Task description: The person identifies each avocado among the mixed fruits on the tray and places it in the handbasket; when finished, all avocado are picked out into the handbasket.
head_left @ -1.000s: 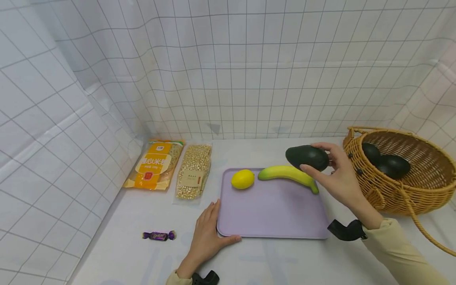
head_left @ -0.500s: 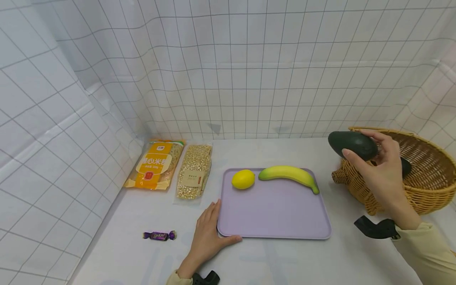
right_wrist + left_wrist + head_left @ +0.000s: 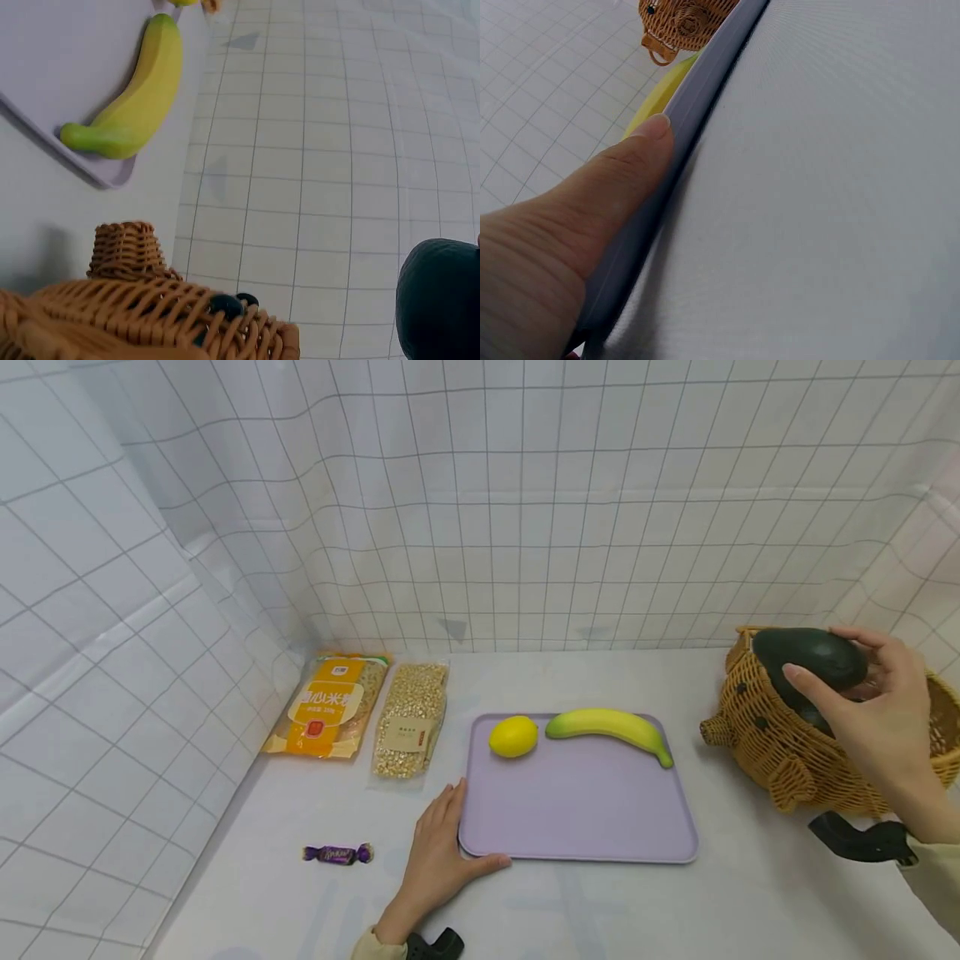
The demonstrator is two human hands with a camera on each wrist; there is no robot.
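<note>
My right hand [image 3: 888,714] grips a dark green avocado [image 3: 810,656] between thumb and fingers, above the wicker basket [image 3: 750,735]. In the right wrist view the avocado [image 3: 439,300] shows at the right edge, beyond the basket's rim. My left hand [image 3: 438,852] rests at the lower left corner of the lilac tray [image 3: 577,802], its fingers straight along the side and its thumb on the front rim. On the tray lie a yellow lemon [image 3: 513,737] and a banana [image 3: 609,727], near the back edge. What lies inside the basket is mostly hidden by the right hand.
Left of the tray lie an orange-labelled food bag [image 3: 326,706] and a clear bag of grains [image 3: 410,718]. A purple wrapped candy [image 3: 337,854] sits nearer the front. A gridded white curtain [image 3: 517,510] hangs behind and along the left side.
My right hand has carried the avocado rightward, from above the tray's back right corner to above the basket. The left hand, tray, lemon and banana stay in place.
</note>
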